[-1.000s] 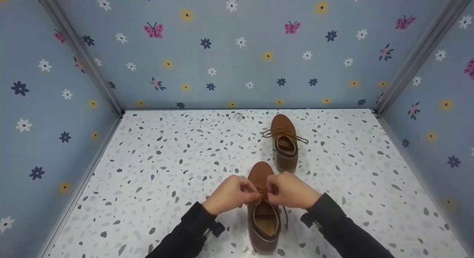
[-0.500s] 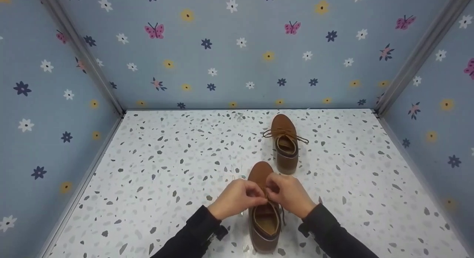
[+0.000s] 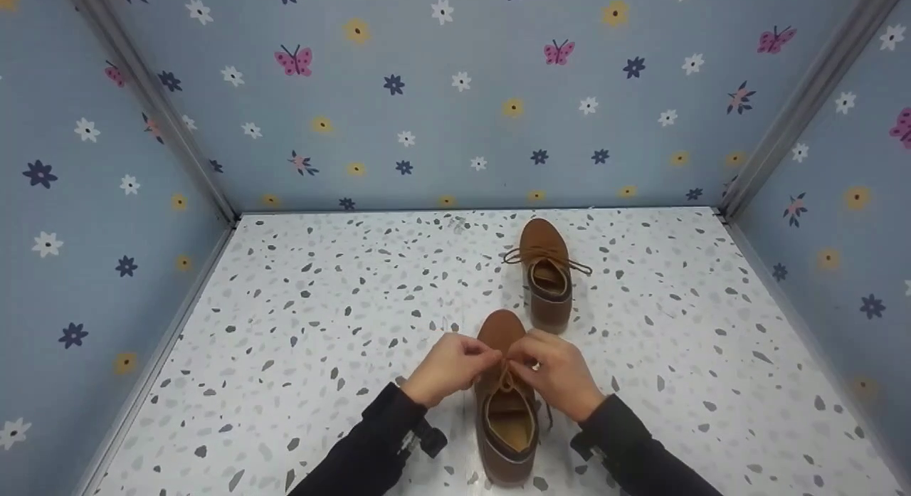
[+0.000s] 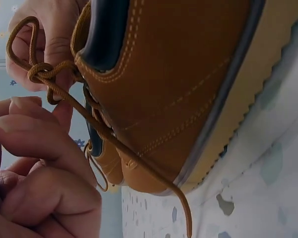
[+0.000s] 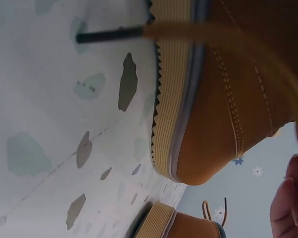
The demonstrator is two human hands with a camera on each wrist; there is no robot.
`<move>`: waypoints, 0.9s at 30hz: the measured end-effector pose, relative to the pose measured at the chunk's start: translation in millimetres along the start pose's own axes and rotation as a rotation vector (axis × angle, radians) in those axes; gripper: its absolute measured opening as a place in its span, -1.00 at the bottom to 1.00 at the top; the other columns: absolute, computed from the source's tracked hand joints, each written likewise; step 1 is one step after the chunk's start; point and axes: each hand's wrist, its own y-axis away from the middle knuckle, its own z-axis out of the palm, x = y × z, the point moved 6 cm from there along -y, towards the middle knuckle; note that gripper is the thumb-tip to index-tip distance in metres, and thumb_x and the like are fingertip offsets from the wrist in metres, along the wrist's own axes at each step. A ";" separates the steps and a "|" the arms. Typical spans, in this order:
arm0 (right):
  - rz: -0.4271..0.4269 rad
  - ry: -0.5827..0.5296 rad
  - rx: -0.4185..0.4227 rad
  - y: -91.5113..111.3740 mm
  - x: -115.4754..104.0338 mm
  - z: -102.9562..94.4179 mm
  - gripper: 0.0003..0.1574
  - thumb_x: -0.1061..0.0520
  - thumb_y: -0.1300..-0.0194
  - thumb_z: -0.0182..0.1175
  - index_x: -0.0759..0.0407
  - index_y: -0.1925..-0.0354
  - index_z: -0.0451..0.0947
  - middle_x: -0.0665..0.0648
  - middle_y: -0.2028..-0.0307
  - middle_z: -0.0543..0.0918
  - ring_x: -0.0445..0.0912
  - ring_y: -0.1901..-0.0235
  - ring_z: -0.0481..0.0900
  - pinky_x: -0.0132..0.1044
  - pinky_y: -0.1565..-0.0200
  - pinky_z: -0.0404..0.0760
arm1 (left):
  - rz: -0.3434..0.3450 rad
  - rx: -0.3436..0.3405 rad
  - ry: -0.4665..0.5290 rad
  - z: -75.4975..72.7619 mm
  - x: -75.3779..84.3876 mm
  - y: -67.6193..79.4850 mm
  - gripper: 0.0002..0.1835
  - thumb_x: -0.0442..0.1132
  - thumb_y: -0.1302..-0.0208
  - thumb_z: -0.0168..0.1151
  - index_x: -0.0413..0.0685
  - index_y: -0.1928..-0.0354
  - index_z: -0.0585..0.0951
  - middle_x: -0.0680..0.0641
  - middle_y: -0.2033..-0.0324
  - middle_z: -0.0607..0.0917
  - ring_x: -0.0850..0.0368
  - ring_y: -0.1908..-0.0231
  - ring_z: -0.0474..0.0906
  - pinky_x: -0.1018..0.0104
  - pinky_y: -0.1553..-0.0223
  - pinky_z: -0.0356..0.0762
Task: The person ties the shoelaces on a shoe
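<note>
A brown lace-up shoe (image 3: 500, 327) stands on the floor in the head view, toe pointing away. Above its tongue, my left hand (image 3: 447, 371) and right hand (image 3: 559, 373) meet, each with thumb and fingertips pinching the shoelace. Below the fingertips a lace loop (image 3: 506, 381) shows. The left wrist view brings up a knot (image 4: 41, 73) with a loop standing from it; my right fingers are behind it and my curled left fingers (image 4: 49, 183) in front. One loose lace end (image 5: 184, 30) trails down the shoe's side in the right wrist view.
A matching brown shoe (image 3: 542, 236) stands farther away, its lace spread out to both sides. The speckled white floor (image 3: 341, 325) meets blue flowered panels (image 3: 427, 112) at the back and on both sides, joined by grey metal corner posts (image 3: 797, 104).
My left hand first dips toward the shoe opening, then comes back up and away from me. The lace loop now shows below the fingertips. Both shoes stay in place.
</note>
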 end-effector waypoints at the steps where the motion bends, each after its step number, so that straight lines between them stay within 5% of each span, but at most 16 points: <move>1: -0.013 -0.007 0.011 0.3 -0.6 -0.2 -0.66 0.35 0.07 0.52 0.01 0.36 0.65 -0.11 0.42 0.58 -0.24 0.44 0.52 -0.44 0.37 0.52 | -0.014 -0.006 0.019 1.1 -1.4 -0.7 -0.79 -0.19 -0.31 0.31 -0.20 0.35 0.74 0.06 0.72 0.49 0.28 0.71 0.33 0.47 0.67 0.27; 8: -0.063 -0.051 -0.007 0.5 -4.4 -1.2 -0.70 0.28 0.03 0.54 0.01 0.34 0.68 -0.13 0.42 0.62 -0.26 0.46 0.53 -0.48 0.38 0.50 | -0.081 -0.080 0.034 2.5 -4.7 0.8 -0.90 -0.33 -0.23 0.31 -0.20 0.29 0.75 0.03 0.58 0.63 0.30 0.70 0.35 0.51 0.70 0.24; 16: -0.021 -0.062 -0.057 5.1 -17.1 -10.5 -0.75 0.25 -0.11 0.41 0.05 0.24 0.59 -0.10 0.39 0.57 -0.26 0.43 0.51 -0.44 0.39 0.51 | -0.096 -0.118 0.047 3.0 -6.0 5.7 -0.89 -0.30 -0.24 0.30 -0.17 0.27 0.73 -0.13 0.50 0.69 0.28 0.72 0.35 0.50 0.73 0.22; 21: -0.011 0.085 0.007 5.4 -39.3 -12.6 -0.62 -0.12 -0.06 0.48 0.02 0.33 0.54 -0.13 0.51 0.49 -0.34 0.56 0.37 -0.52 0.53 0.36 | -0.080 -0.124 0.051 3.0 -4.0 8.2 -0.87 -0.26 -0.26 0.31 -0.20 0.25 0.71 -0.06 0.49 0.66 0.29 0.71 0.36 0.50 0.71 0.26; 27: 0.097 0.219 0.029 4.7 -45.9 -6.0 -0.73 0.01 -0.08 0.45 -0.02 0.50 0.51 -0.17 0.61 0.47 -0.34 0.64 0.35 -0.44 0.63 0.34 | -0.067 -0.165 0.082 4.5 -3.3 12.5 -0.87 -0.27 -0.33 0.26 -0.21 0.20 0.66 -0.02 0.50 0.63 0.29 0.70 0.36 0.50 0.69 0.31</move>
